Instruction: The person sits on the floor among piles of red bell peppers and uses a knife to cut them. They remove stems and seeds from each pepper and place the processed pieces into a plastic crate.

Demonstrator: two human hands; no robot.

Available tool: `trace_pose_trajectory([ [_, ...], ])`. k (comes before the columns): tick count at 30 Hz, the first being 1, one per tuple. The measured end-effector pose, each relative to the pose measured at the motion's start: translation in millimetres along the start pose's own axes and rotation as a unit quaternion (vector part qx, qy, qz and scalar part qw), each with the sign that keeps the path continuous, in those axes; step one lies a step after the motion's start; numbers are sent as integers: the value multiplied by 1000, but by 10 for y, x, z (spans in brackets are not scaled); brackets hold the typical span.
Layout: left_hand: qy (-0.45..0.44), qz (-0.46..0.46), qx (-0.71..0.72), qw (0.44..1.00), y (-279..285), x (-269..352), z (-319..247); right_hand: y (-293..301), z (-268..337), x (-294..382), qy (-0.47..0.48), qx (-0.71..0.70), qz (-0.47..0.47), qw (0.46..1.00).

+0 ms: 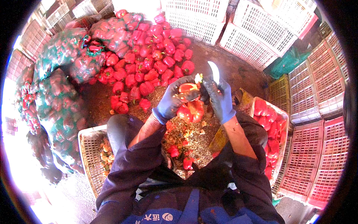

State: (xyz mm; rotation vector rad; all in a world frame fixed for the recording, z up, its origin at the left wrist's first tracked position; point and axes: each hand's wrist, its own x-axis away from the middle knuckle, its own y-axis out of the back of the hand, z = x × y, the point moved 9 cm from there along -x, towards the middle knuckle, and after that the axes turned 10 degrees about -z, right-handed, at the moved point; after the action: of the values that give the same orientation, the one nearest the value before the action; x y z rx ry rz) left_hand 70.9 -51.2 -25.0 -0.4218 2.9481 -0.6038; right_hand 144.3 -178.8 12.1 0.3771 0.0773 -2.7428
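Observation:
In front of me, my left hand (172, 98), in a blue and dark coated glove, holds a cut-open red bell pepper (188, 88). More cut red pepper (191, 112) with its hollow inside showing is just under the fingers; I cannot tell whether it is the same piece. My right hand (219, 98), gloved alike, grips a small knife with a curved blade (214, 71) pointing up and away from me. A pale seed core (198, 78) shows at the right fingertips, beside the opened pepper. The knife's handle is hidden in the palm.
Whole red peppers (151, 64) lie heaped on the floor ahead. Stuffed green mesh sacks (60, 112) stand left. A crate (93, 156) with pale cores is by my left leg, a crate of red peppers (270, 128) by my right. Stacked plastic crates (260, 30) line the back and right.

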Motion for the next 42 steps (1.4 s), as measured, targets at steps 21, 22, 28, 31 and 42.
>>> trace_pose_trajectory([
  [21,-118,13,-218,969,-24,-7,-25,17,-93,43,-48,29,27,998],
  [22,-143,43,-284,947,-72,9,-67,58,-116,42,-71,22,15,997],
  [28,-42,58,-146,987,-123,96,30,269,-343,-147,-188,-130,-88,969],
  [31,-15,30,38,999,-66,47,-196,428,-236,-200,-158,-133,-114,972],
  [42,6,-136,-9,991,1132,176,572,551,29,-216,-125,-208,-161,957],
])
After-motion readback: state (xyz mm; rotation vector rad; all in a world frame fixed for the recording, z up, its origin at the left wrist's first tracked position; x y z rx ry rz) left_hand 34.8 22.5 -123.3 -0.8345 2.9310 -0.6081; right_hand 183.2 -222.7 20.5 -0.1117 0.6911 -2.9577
